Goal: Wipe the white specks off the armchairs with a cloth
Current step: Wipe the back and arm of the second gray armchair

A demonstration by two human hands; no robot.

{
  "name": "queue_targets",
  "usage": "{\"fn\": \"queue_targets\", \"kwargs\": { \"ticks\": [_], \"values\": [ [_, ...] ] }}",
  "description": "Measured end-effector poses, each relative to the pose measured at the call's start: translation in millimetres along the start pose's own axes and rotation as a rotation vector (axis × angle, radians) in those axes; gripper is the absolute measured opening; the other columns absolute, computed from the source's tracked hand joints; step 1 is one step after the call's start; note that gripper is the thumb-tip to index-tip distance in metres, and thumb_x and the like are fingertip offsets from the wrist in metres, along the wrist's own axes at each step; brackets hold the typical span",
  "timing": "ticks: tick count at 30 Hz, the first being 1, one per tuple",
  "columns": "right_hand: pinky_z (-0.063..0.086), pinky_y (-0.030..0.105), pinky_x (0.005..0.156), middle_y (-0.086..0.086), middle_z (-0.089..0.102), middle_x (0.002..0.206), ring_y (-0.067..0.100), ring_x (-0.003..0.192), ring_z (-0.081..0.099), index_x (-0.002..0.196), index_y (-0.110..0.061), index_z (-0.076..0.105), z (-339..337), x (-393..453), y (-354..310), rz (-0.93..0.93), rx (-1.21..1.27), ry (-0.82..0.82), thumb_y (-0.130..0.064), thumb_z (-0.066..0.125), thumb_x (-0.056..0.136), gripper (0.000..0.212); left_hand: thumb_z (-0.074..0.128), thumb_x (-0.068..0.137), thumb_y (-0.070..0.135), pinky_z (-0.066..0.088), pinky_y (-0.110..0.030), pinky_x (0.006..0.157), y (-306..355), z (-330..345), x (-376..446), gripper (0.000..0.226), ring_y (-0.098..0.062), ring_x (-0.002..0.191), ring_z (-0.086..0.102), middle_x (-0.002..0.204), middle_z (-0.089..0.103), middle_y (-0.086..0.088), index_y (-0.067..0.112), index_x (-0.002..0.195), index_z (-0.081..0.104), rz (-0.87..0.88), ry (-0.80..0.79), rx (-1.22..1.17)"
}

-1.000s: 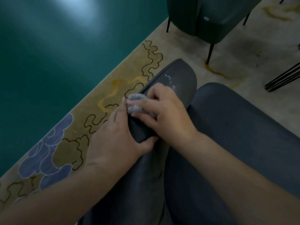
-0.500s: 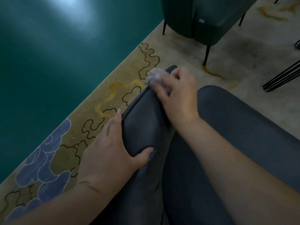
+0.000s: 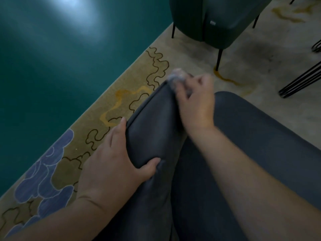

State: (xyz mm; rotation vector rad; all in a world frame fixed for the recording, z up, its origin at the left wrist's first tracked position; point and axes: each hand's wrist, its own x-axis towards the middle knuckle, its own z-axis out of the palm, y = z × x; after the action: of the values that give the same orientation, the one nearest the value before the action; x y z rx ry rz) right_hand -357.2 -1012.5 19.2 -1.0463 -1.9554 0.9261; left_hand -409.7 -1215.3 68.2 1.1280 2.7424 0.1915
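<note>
We see right hand (image 3: 197, 103) pinching small crumpled grey-white cloth (image 3: 177, 76) at far tip of dark grey leather armrest (image 3: 152, 136). Armrest long axis runs from that grip back toward left hand (image 3: 112, 164), which clasps its near end. No specks visible; motion blur.

The right hand (image 3: 196, 103) presses a pale cloth (image 3: 176, 77) on the grey armrest (image 3: 152, 129) tip; the left hand (image 3: 112, 164) grips the armrest nearer.
</note>
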Motion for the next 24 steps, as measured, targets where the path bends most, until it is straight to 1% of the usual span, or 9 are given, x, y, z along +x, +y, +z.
{"fn": "queue_targets", "kwargs": {
  "ticks": [2, 4, 7, 9, 11, 16, 18, 22, 24],
  "values": [
    [0.038, 0.014, 0.065, 0.004, 0.057, 0.095, 0.009, 0.073, 0.053, 0.091, -0.022, 0.064, -0.9, 26.5, 16.9, 0.237, 0.046, 0.038, -0.04, 0.052, 0.096, 0.022, 0.048, 0.056, 0.086, 0.046, -0.035, 0.088, 1.2, -0.5, -0.9, 0.115, -0.016, 0.127, 0.046, 0.149, 0.036, 0.008, 0.03, 0.15, 0.012, 0.013, 0.005, 0.013],
    [0.035, 0.008, 0.057, 0.015, 0.061, 0.095, 0.006, 0.065, 0.052, 0.092, -0.015, 0.061, -0.3, 24.0, 20.0, 0.314, 0.073, 0.058, -0.036, 0.051, 0.097, 0.024, 0.046, 0.058, 0.085, 0.045, -0.033, 0.091, 0.8, -0.7, -1.9, 0.115, -0.015, 0.129, 0.044, 0.15, 0.033, 0.008, 0.029, 0.151, 0.008, 0.023, 0.006, 0.02],
    [0.04, 0.008, 0.055, -0.001, 0.049, 0.08, 0.003, 0.062, 0.049, 0.103, -0.005, 0.065, 6.4, -29.6, -3.8, 0.304, 0.113, 0.119, -0.031, 0.055, 0.095, 0.03, 0.044, 0.058, 0.085, 0.044, -0.033, 0.093, -1.1, -0.3, 0.9, 0.115, -0.016, 0.13, 0.043, 0.152, 0.031, 0.006, 0.029, 0.151, 0.005, 0.024, 0.001, 0.006],
    [0.05, 0.02, 0.063, -0.006, 0.041, 0.083, 0.008, 0.066, 0.051, 0.119, -0.01, 0.064, 7.9, -80.7, -22.9, 0.26, 0.153, 0.101, -0.03, 0.056, 0.094, 0.033, 0.044, 0.058, 0.086, 0.045, -0.034, 0.089, -2.5, 1.4, 2.4, 0.115, -0.018, 0.127, 0.047, 0.151, 0.033, 0.004, 0.029, 0.15, 0.006, 0.016, 0.005, 0.006],
    [0.047, 0.012, 0.068, -0.005, 0.039, 0.089, 0.007, 0.068, 0.049, 0.127, -0.02, 0.062, 3.6, -121.5, -34.5, 0.231, 0.216, 0.024, -0.028, 0.058, 0.093, 0.034, 0.045, 0.058, 0.085, 0.046, -0.035, 0.086, -3.3, 4.0, 2.8, 0.113, -0.02, 0.124, 0.05, 0.149, 0.036, 0.001, 0.029, 0.149, 0.006, 0.014, 0.008, 0.02],
    [0.047, 0.018, 0.066, 0.003, 0.043, 0.089, 0.008, 0.068, 0.052, 0.108, -0.016, 0.071, -19.2, -158.5, -23.2, 0.361, 0.318, -0.173, -0.018, 0.063, 0.091, 0.018, 0.047, 0.059, 0.084, 0.047, -0.039, 0.088, -3.7, 6.1, 2.7, 0.113, -0.023, 0.125, 0.049, 0.15, 0.035, -0.001, 0.029, 0.148, 0.006, 0.005, -0.009, 0.009],
    [0.047, 0.012, 0.06, 0.002, 0.043, 0.089, 0.001, 0.063, 0.054, 0.107, -0.021, 0.071, -32.2, -161.1, -21.6, 0.397, 0.348, -0.235, -0.02, 0.064, 0.091, 0.018, 0.049, 0.06, 0.084, 0.046, -0.039, 0.09, -2.1, 4.2, 4.0, 0.113, -0.023, 0.126, 0.048, 0.149, 0.035, -0.002, 0.027, 0.148, 0.007, 0.02, -0.014, 0.006],
    [0.048, 0.015, 0.062, -0.006, 0.041, 0.088, 0.003, 0.065, 0.055, 0.104, -0.042, 0.067, -63.4, -159.9, -28.6, 0.364, 0.26, -0.171, -0.023, 0.064, 0.09, 0.024, 0.053, 0.063, 0.082, 0.045, -0.041, 0.092, -1.3, 1.5, 6.8, 0.113, -0.025, 0.125, 0.048, 0.149, 0.036, -0.004, 0.023, 0.149, 0.01, 0.03, -0.033, 0.014],
    [0.048, 0.01, 0.061, -0.006, 0.04, 0.089, 0.002, 0.065, 0.054, 0.111, -0.04, 0.066, -81.8, -161.6, -33.5, 0.357, 0.202, -0.114, -0.023, 0.064, 0.091, 0.027, 0.053, 0.063, 0.082, 0.046, -0.041, 0.09, -1.8, 2.1, 5.3, 0.113, -0.026, 0.124, 0.049, 0.148, 0.035, -0.005, 0.023, 0.149, 0.011, 0.027, -0.052, 0.004]
  ]
}}
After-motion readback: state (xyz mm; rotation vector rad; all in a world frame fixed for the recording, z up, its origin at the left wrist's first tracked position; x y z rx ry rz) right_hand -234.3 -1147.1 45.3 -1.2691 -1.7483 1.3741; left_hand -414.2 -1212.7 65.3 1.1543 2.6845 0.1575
